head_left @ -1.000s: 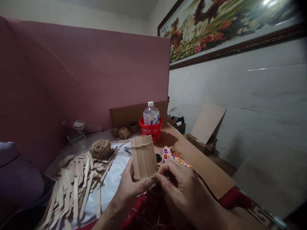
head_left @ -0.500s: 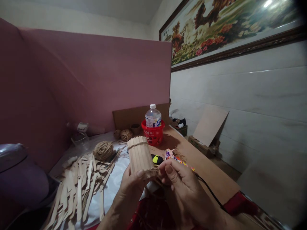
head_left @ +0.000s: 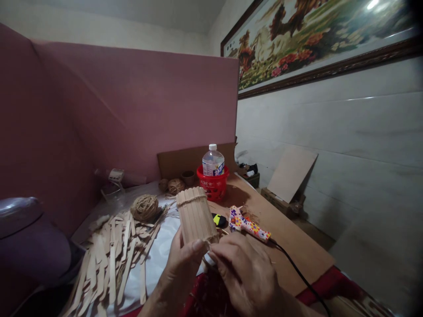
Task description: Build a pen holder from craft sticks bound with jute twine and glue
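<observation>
Just below the centre of the frame, a small stick-sided holder (head_left: 194, 218) leans in the left hand (head_left: 180, 268), its thumb pressed near the lower edge and its other fingers mostly hidden behind. The right hand (head_left: 246, 268) has its fingers drawn narrow at the lower right corner, apparently pinching twine, though the grip is partly hidden. A twine band (head_left: 191, 200) rings the upper part. The step in hand looks like fitting twine around the lower end; the next move calls for a steady left hold and light, even tension, keeping the strand close to the sticks. A flowered glue gun (head_left: 251, 226) lies right of centre on the table (head_left: 291, 259); loose sticks (head_left: 112, 264) fill the lower left.
</observation>
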A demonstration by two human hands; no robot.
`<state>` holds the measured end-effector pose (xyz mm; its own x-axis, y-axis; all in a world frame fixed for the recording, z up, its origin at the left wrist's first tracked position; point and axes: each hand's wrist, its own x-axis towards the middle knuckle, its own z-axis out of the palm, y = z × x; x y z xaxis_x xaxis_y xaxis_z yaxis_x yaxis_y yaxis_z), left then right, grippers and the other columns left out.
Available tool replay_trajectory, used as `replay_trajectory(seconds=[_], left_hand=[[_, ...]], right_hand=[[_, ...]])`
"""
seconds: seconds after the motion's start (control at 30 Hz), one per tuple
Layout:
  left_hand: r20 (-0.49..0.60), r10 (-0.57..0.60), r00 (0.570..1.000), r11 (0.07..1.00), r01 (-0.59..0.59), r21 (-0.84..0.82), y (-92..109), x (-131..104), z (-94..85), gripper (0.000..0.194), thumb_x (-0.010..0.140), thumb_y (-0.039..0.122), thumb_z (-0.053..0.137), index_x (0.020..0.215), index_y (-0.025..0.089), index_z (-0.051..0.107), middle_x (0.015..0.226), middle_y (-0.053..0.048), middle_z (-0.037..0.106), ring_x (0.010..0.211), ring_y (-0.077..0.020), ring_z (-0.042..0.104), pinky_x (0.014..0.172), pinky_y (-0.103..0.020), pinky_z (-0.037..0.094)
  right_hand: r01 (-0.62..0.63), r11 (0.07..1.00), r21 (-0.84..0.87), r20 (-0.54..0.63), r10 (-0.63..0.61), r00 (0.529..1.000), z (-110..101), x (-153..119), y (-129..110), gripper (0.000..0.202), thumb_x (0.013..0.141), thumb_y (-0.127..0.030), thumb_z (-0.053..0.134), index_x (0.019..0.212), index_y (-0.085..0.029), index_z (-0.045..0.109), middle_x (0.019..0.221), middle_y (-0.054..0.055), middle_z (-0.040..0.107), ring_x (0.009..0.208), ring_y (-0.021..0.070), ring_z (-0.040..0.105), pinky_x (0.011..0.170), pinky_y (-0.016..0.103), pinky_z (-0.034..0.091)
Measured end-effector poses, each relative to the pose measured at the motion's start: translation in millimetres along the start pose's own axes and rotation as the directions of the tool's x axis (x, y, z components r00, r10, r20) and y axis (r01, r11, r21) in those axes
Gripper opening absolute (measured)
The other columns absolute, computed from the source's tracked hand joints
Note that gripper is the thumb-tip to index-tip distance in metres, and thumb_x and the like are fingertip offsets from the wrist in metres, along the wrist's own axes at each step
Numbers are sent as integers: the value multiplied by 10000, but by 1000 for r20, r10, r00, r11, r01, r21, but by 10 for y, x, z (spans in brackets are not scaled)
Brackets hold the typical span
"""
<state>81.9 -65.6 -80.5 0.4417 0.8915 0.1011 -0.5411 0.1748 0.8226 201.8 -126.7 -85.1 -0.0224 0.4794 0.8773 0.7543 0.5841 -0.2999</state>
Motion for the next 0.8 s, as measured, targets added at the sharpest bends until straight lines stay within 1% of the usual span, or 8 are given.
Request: replay_trajectory(seconds=[0.13,0.27,0.4,0.47,0.53,0.6,0.67,0.8], left_hand=[[19,-14,1000,1000,14,4,9,-29,20,471,591,306,749,1013,148,612,873,-98,693,851,-283,648,775,-379,496],[28,1,1000,999,0,-51,-23,-15,-42,422,641,259,729,1033,147,621,861,-80,705,827,-240,661,772,-340,513],[-34,3,999,987,-8,-163,42,68,-132,285,674,220,706,939,127,658,923,-110,728,883,-252,676,857,-362,518],[-131,52,990,974,-79,-211,124,116,-156,208,670,223,707,835,101,675,888,-129,735,904,-290,677,889,-410,515],[-214,99,972,959,-151,-240,207,151,-165,141,688,191,688,787,91,677,856,-126,737,913,-299,676,899,-433,516],[-258,120,959,948,-188,-256,267,169,-168,116,707,154,670,807,95,673,870,-114,735,936,-300,670,910,-451,509],[-272,144,952,941,-216,-259,301,173,-172,148,725,162,667,863,111,669,906,-105,729,957,-300,662,915,-469,503],[-295,195,935,927,-274,-257,332,178,-193,134,756,201,644,861,123,671,896,-98,722,913,-274,669,883,-486,517]], right_hand=[[51,992,-118,-16,-53,998,8,-85,-46,206,847,-102,560,1016,-217,587,823,44,675,760,175,641,714,285,491],[20,998,-64,-41,-23,999,-2,-19,4,191,857,-98,534,998,-217,584,816,36,661,742,167,630,683,279,494],[-223,973,-53,-66,220,973,-24,150,219,154,913,-142,447,1017,-172,557,908,81,639,819,186,612,704,302,489],[-300,943,-144,95,315,944,-12,189,320,155,911,-134,426,954,-161,572,889,85,623,811,199,597,698,318,482],[-238,928,-288,352,333,875,29,178,365,154,874,-98,448,867,-160,589,882,94,619,836,226,588,737,349,471],[-122,911,-394,559,342,756,94,144,352,167,829,-55,466,876,-144,600,917,121,623,870,253,584,773,375,457],[-71,900,-431,666,370,648,168,132,317,233,799,-17,457,955,-124,593,977,148,618,905,268,583,784,382,444],[-199,895,-399,745,443,499,269,255,327,276,754,-48,499,1019,-108,546,1027,180,607,959,301,577,763,383,426]])
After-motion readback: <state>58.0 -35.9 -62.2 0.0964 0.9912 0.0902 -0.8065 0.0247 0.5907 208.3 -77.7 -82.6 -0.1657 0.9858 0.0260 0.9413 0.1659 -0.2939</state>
